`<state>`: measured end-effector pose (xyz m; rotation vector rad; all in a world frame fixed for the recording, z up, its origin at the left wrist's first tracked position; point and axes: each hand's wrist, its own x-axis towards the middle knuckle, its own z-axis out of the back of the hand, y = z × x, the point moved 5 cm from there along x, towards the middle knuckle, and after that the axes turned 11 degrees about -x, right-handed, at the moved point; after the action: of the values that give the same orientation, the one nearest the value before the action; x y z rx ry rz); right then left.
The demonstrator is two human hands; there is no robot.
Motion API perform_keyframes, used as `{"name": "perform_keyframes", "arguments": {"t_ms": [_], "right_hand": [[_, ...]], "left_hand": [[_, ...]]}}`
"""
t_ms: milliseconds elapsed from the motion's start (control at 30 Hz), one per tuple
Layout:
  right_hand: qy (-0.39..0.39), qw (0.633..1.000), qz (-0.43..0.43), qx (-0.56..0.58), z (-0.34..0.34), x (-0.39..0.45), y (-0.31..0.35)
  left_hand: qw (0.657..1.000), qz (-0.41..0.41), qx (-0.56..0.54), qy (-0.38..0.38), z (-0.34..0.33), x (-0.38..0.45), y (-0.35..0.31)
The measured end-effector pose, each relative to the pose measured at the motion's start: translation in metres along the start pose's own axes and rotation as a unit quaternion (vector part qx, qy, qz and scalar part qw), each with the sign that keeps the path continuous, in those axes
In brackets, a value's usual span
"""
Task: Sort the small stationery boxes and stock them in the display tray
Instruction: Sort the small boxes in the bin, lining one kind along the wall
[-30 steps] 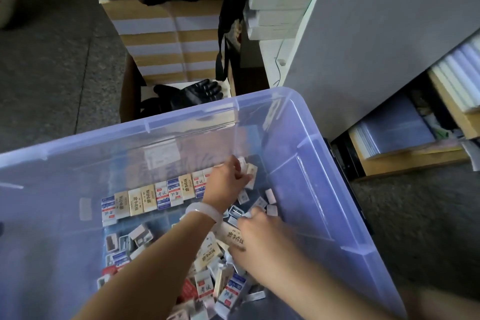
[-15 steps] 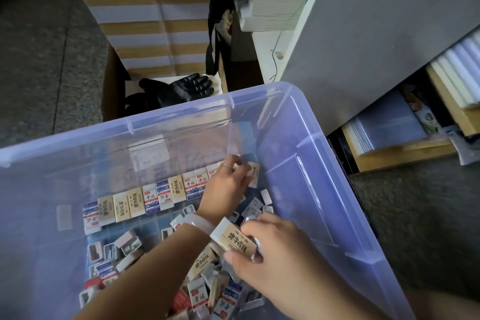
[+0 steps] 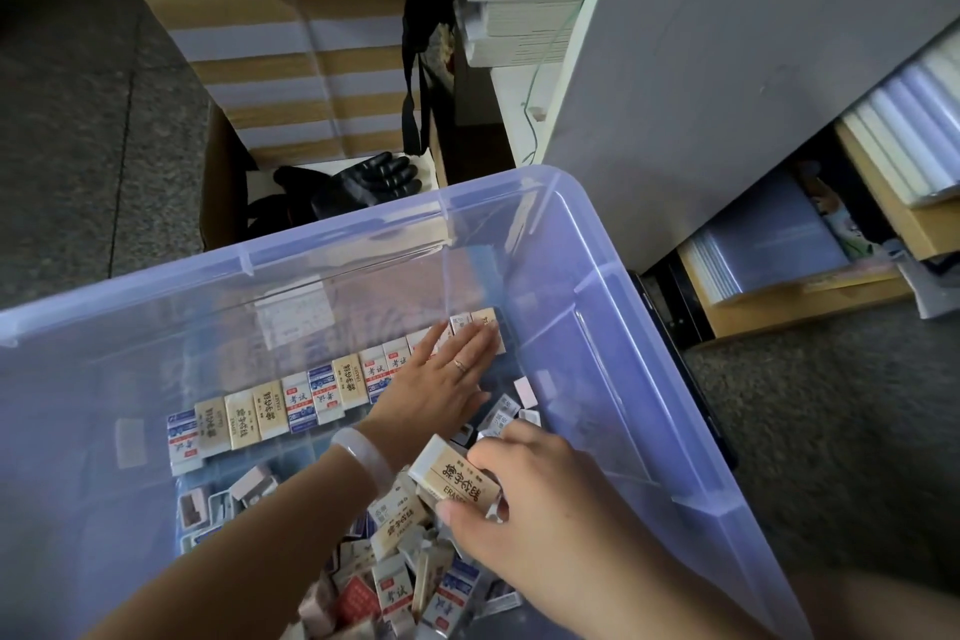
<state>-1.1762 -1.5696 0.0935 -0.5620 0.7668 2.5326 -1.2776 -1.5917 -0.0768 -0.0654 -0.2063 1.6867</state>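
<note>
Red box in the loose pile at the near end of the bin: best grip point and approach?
Judgement: the red box lies face-up but hemmed in by the loose pile, so its long edges are mostly buried. Come straight down from above and pinch across its short sides, lifting the far edge first. The right hand already holds a cream eraser box; the left hand lies flat on the row.

Cream cardboard eraser box [image 3: 457, 482], pinched in right hand [image 3: 540, 509]: black Chinese chars, not legible, w/ "ERASER" printed below. Cream boxes in the lined-up row [image 3: 270, 410]: "ERASER" also. White-and-blue boxes in row [image 3: 300, 406]: "考试" + "2B". Other print too small to read.
</note>
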Motion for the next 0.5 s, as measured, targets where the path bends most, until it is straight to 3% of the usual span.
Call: {"name": "perform_keyframes", "arguments": {"t_ms": [100,200,333,367,433,467,500], "right_hand": [[-0.006,1.0,0.002,0.002,0.0,0.0,0.001],[-0.004,1.0,0.005,-0.001,0.0,0.0,0.001],[-0.022,1.0,0.006,-0.016,-0.003,0.006,-0.003],[-0.024,1.0,0.004,-0.017,-0.003,0.007,-0.003],[-0.024,1.0,-0.005,0.007,-0.002,0.009,-0.005],[-0.021,1.0,-0.008,0.014,-0.002,0.01,-0.005],[-0.023,1.0,-0.011,0.006,0.0,0.012,-0.003]], "left_hand": [[0.999,-0.03,0.012,0.0,0.003,-0.005,0.004],[0.999,-0.009,0.037,-0.005,0.002,-0.001,0.004],[0.999,-0.026,0.004,-0.033,0.013,-0.013,0.007],[0.999,0.001,-0.019,-0.038,0.024,-0.019,0.013],[0.98,0.129,-0.138,-0.059,0.057,-0.038,0.021],[0.945,0.217,-0.234,-0.072,0.074,-0.05,0.023],[0.881,0.313,-0.349,-0.063,0.085,-0.063,0.023]]}}
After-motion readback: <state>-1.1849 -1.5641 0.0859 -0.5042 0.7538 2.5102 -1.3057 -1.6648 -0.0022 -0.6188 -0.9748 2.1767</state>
